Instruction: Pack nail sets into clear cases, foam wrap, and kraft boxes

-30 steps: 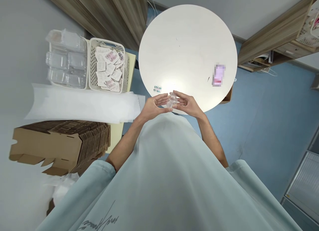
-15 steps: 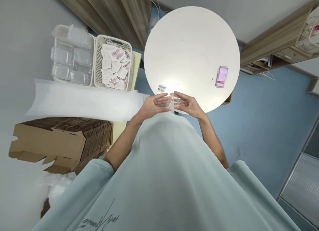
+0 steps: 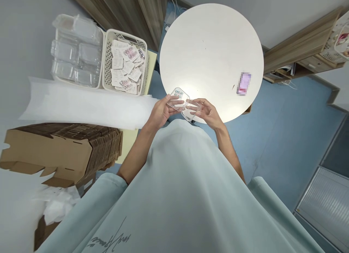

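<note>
Much of the clear plastic box (image 3: 186, 106) is hard to make out, since glare from the table (image 3: 208, 45) and the skin behind it show straight through; its two halves stand open, meeting at a joint between the hands, over the table's near edge and just ahead of the shirt (image 3: 182, 173). A small card (image 3: 178, 93) with bluish and reddish bits shows through the left half, its edges blurred by the plastic. The phone-like purple thing (image 3: 244, 84) at the right of the table is masked by coarse blocks, so its details are lost. In the left basket (image 3: 100, 69), the stacked clear tubs (image 3: 89, 53) blend into one another; in the other basket (image 3: 107, 62) the cards (image 3: 128, 67) overlap and hide most of those below. The brown cardboard (image 3: 46, 147) is cut off slightly at the left edge, and the shirt runs out of the bottom. The left hand (image 3: 160, 113) has its fingers partly open, gripping the box's left half, with some seen through the plastic. The right hand (image 3: 209, 114) keeps its fingers curved and a little spread around the right half, thumb near its lower side; exactly which fingertips press on it cannot be told.
</note>
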{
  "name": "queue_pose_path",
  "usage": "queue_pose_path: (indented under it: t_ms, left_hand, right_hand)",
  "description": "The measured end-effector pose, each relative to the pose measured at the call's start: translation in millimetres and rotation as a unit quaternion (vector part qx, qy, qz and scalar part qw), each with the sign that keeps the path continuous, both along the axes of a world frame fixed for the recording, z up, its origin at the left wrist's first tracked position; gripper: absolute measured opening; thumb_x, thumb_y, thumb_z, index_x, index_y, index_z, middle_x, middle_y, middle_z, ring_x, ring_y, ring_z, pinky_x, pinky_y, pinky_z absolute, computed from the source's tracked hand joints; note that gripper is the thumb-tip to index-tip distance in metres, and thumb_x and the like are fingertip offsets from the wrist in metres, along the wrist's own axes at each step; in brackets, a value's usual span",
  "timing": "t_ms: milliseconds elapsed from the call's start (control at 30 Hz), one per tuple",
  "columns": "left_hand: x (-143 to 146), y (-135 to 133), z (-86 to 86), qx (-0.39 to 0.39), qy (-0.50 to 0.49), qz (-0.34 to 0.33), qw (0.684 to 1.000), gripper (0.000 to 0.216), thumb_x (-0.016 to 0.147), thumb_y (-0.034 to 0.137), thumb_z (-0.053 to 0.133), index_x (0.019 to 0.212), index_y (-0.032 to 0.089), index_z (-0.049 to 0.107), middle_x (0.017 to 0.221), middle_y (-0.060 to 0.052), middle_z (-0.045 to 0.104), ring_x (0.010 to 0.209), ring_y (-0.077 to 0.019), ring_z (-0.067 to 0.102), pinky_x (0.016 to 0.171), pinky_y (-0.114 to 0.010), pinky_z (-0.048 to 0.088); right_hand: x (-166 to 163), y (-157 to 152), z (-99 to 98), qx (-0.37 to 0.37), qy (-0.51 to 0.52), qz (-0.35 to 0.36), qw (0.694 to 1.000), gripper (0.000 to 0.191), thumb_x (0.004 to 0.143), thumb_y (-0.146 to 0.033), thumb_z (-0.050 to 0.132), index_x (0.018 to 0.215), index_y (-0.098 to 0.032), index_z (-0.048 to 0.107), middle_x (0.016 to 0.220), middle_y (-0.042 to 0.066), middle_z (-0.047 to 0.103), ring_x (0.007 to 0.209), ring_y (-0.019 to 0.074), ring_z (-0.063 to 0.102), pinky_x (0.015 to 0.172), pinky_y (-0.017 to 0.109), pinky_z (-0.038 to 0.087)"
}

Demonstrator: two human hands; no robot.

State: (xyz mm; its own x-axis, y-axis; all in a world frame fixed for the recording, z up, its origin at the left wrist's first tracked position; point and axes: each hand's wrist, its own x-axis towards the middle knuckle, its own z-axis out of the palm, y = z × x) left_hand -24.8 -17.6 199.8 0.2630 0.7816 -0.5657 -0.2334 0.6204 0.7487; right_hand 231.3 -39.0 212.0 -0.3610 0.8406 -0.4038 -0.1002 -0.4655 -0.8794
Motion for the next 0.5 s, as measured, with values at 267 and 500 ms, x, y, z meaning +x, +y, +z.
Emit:
queue_pose_path:
  t_ms: [267,500]
  left_hand:
    - [6.0,-11.2,-3.7,0.03,-0.003,0.026,0.999,0.063,0.094,0.071,0.088,0.135,0.024,0.081,0.156,-0.017,0.078,0.15,-0.0368,0.072,0.13,-0.057,0.058]
    - [4.8,-17.7,-9.8,0.014,0.001,0.053,0.998,0.063,0.1,0.075,0.079,0.138,0.025,0.08,0.161,-0.015,0.074,0.144,-0.0362,0.076,0.127,-0.057,0.061]
  right_hand:
    - [-17.3,-9.5,-4.2,0.003,-0.052,-0.031,0.998,0.096,0.072,-0.095,0.09,0.143,-0.036,0.064,0.178,0.012,0.058,0.161,0.0377,0.063,0.132,0.057,0.054]
    - [-29.5,-13.7,-11.6,-0.006,-0.051,-0.016,0.999,0.093,0.072,-0.093,0.091,0.141,-0.038,0.062,0.187,0.01,0.048,0.165,0.0373,0.057,0.127,0.056,0.058]
